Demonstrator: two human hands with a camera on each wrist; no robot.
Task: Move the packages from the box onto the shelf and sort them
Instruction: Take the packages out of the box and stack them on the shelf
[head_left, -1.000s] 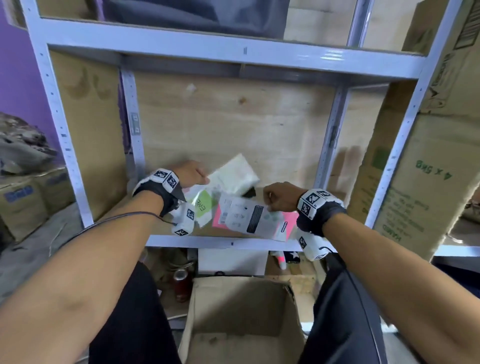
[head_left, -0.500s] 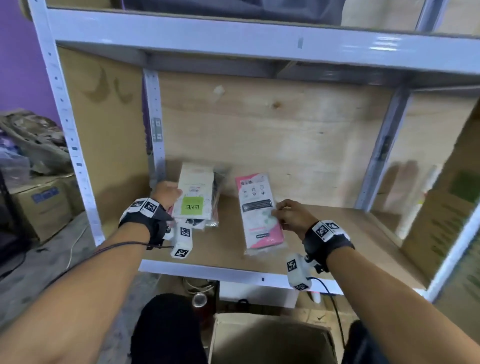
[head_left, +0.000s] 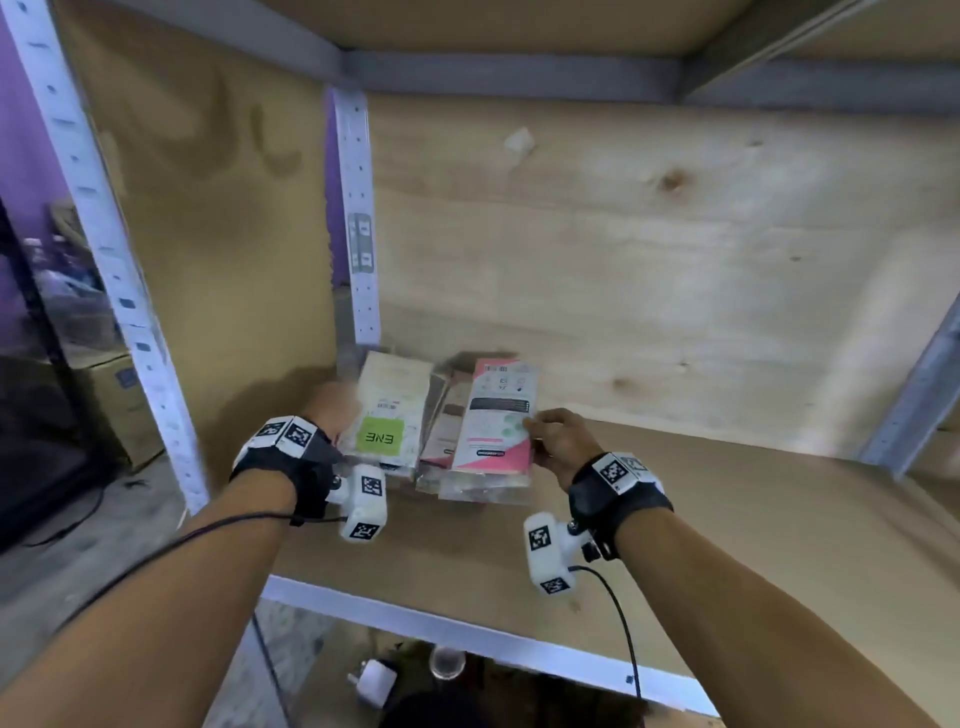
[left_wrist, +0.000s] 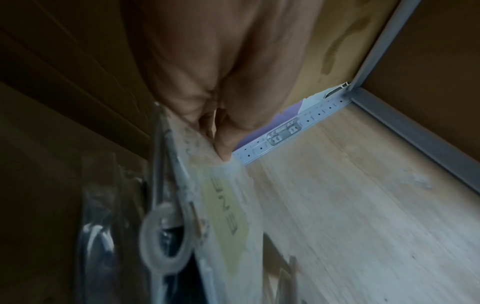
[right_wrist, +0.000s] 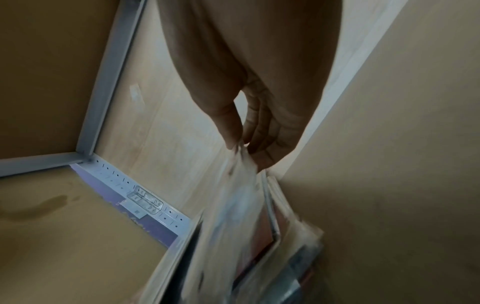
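Observation:
A white package with a green label (head_left: 387, 415) stands on edge in the back left corner of the wooden shelf (head_left: 727, 525). My left hand (head_left: 332, 410) grips its left edge, thumb on the front (left_wrist: 223, 148). Close to its right, a pink and white package (head_left: 498, 415) leans against several clear-wrapped packages behind it. My right hand (head_left: 553, 439) pinches its right edge between thumb and fingers (right_wrist: 241, 144). The box is out of view.
A grey metal upright (head_left: 356, 218) stands in the back left corner, another upright (head_left: 104, 234) at the front left. The plywood back wall (head_left: 649, 286) is close behind the packages. The shelf's white front rail (head_left: 467, 636) runs below my wrists. Bare shelf extends right.
Both hands pushed their packages deeper into the back left corner and brought them side by side. The head moved closer, so the box dropped out of view.

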